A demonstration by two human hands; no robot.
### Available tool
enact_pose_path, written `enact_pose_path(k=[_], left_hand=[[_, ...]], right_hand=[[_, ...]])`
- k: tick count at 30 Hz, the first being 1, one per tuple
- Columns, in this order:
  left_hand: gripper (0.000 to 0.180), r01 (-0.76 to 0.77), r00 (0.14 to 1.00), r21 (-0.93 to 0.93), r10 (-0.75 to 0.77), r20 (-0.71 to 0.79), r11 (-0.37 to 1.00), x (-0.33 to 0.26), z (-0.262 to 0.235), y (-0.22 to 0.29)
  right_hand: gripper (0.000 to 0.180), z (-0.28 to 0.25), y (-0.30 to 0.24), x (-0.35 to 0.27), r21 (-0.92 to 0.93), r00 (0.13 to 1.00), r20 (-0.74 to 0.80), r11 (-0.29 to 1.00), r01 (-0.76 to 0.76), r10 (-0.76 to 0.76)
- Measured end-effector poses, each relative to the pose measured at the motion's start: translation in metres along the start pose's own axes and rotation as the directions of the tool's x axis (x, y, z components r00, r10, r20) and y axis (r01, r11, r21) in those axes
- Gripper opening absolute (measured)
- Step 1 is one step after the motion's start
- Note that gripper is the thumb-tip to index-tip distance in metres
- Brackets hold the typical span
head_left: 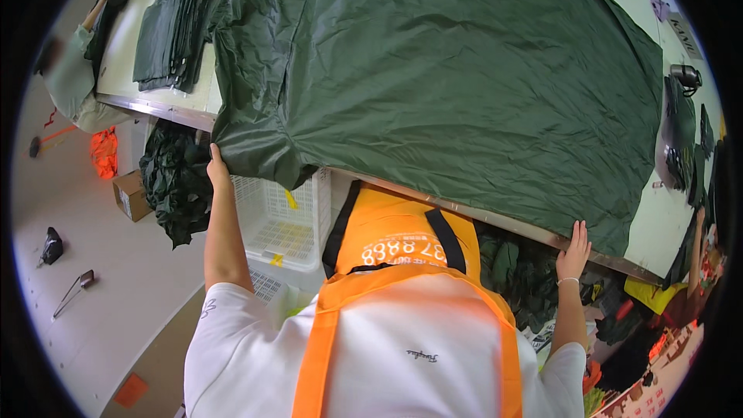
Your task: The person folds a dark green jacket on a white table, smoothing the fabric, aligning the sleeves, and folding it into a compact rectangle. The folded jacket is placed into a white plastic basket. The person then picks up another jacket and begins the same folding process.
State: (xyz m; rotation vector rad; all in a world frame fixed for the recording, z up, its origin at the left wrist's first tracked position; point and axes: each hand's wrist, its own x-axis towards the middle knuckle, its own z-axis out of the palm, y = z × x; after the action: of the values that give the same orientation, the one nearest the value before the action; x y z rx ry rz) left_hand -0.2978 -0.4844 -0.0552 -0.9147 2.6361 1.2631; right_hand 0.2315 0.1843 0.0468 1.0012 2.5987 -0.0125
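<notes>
my left hand (pixel 217 166) has its grip closed on the near corner of the dark green fabric sheet (pixel 449 85); my right hand (pixel 574 251) lies flat, fingers wide, at its hem. the sheet covers the white bench (pixel 166 104), a folded green stack (pixel 172 31) beyond, grey floor (pixel 93 310) left.

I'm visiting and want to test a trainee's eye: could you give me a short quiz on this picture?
1. True or false: the left hand grips the hanging corner of the large dark green fabric sheet.
2. Where is the right hand? A) at the table edge by the sheet's hem B) on the folded green stack C) in the white plastic crate
3. What colour is the apron?

Key: 1 true; 2 A; 3 orange.
</notes>
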Motion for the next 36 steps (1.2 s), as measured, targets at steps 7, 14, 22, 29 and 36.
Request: enact_pose_path(k=[7, 14, 22, 29, 36], left_hand=[[0.062, 0.311, 0.888, -0.025, -0.281, 0.364, 0.95, 0.001, -0.07, -0.025], [0.047, 0.202, 0.888, -0.376, -0.007, 0.459, 0.904, -0.082, -0.085, 0.177], [0.049, -0.17, 0.877, -0.556, 0.382, 0.292, 0.814, -0.003, 0.043, 0.37], [0.05, -0.672, 0.723, 0.071, 0.633, 0.276, 0.737, 0.065, 0.085, 0.182], [0.049, -0.655, 0.742, 0.566, 0.566, 0.358, 0.5, 0.057, 0.093, 0.201]], right_hand=[[0.015, 0.034, 0.05, -0.038, 0.028, 0.999, -0.013, 0.998, 0.053, -0.052], [0.013, -0.074, 0.107, 0.03, 0.105, 0.992, -0.115, 0.993, 0.06, -0.047], [0.027, -0.129, 0.147, 0.294, 0.181, 0.911, -0.41, 0.983, 0.032, 0.046], [0.047, -0.089, -0.037, 0.247, 0.275, 0.864, -0.359, 0.845, 0.458, -0.352], [0.056, -0.046, -0.104, 0.193, -0.032, 0.93, -0.326, 0.985, 0.17, -0.171]])
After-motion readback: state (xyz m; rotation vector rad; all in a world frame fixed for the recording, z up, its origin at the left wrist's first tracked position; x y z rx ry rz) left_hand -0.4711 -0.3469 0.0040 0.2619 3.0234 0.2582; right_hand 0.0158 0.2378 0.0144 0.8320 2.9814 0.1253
